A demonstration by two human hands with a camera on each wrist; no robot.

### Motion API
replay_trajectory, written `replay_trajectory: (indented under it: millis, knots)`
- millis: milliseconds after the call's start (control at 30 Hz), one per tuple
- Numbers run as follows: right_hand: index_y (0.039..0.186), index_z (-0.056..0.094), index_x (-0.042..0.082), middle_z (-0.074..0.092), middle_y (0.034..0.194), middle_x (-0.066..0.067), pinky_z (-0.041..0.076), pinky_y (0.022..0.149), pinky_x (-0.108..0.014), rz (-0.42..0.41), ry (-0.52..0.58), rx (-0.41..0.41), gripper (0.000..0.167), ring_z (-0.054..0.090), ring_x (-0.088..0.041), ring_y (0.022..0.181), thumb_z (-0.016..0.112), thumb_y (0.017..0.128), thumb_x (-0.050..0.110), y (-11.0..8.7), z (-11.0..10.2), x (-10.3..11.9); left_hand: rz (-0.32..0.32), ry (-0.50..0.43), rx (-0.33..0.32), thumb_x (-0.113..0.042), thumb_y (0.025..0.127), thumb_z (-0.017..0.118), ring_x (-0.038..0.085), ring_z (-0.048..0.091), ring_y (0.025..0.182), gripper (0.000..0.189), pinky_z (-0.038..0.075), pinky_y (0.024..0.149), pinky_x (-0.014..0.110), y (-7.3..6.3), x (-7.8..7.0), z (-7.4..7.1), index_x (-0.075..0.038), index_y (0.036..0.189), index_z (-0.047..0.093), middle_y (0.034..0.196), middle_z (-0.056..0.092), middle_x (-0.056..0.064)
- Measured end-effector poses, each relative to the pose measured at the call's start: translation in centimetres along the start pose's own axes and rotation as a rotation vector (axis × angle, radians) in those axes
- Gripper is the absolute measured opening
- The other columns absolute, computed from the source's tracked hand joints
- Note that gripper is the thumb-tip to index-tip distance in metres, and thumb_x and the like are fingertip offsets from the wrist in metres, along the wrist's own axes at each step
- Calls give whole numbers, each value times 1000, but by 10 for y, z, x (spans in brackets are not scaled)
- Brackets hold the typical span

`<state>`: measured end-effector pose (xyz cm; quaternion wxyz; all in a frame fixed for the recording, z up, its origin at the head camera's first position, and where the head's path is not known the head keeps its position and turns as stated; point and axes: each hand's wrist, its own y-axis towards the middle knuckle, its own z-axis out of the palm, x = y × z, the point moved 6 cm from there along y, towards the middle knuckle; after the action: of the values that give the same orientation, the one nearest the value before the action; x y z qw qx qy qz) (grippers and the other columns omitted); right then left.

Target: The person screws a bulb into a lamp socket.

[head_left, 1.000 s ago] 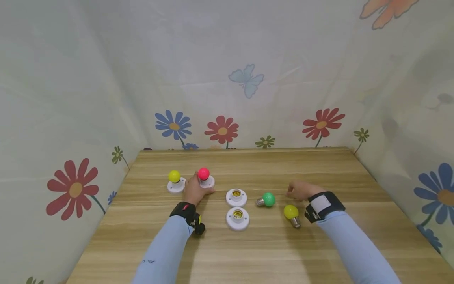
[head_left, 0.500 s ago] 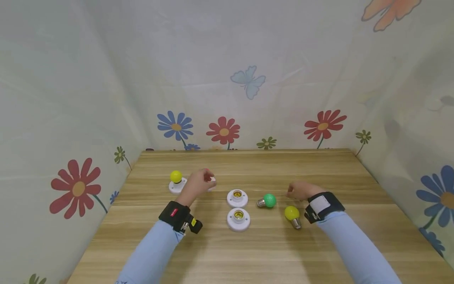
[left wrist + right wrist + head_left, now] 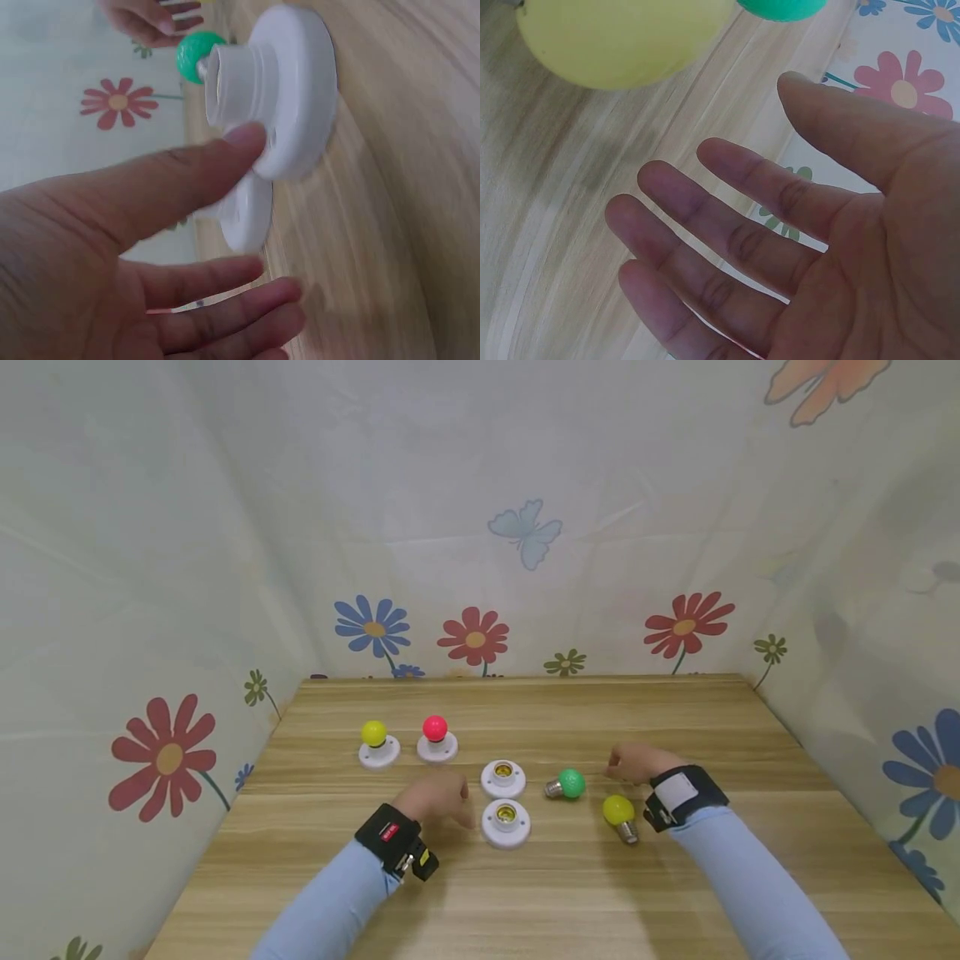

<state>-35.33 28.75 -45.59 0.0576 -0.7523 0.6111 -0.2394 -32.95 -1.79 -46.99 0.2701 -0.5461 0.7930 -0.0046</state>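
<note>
My left hand point(image 3: 437, 797) is beside the two white lamp holders, its thumb and fingers spread with nothing between them. In the left wrist view the thumb overlaps the rim of the nearer lamp holder point(image 3: 304, 97). Both the front lamp holder point(image 3: 506, 837) and the one behind it point(image 3: 502, 785) have bare sockets. My right hand point(image 3: 637, 763) holds nothing, its fingers loosely extended. Near it lie a green bulb point(image 3: 572, 783) and a yellow bulb point(image 3: 618, 810), both on their sides with metal screw caps showing.
At the back left, a second yellow bulb point(image 3: 373, 732) stands upright in a white holder point(image 3: 380, 756). Right of it a red bulb point(image 3: 435, 727) stands in another holder point(image 3: 438, 750). The wooden table point(image 3: 562, 893) meets a flower-printed cloth point(image 3: 585, 527) at back and sides.
My left hand has moved off the red bulb's holder, toward me and right, to the side of the bare lamp holders. The right hand has stayed in place.
</note>
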Motion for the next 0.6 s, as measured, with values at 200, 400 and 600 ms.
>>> replay_trajectory:
  millis: [200,400,600]
  knots:
    - [113,60,-4,65,93,-11,53,72,-39,8,10,-3,33,60,-22,80,55,98,24,-1,0,-1,46,34,-88,-60,67,79,17,51,71,80,43,62,29,2,-30,13,-1,117,60,87,61,6]
    - [112,61,-5,65,92,-11,53,73,-40,5,10,-6,32,60,-22,81,54,98,24,-1,0,5,-63,143,-100,-76,55,76,20,55,80,115,52,69,32,3,-43,35,7,129,47,104,59,14]
    - [112,60,-5,64,93,-12,53,73,-40,12,11,-5,33,60,-23,81,54,98,24,2,2,3,-136,226,-161,-76,54,77,26,58,85,119,55,75,38,8,-44,47,7,133,44,106,56,19]
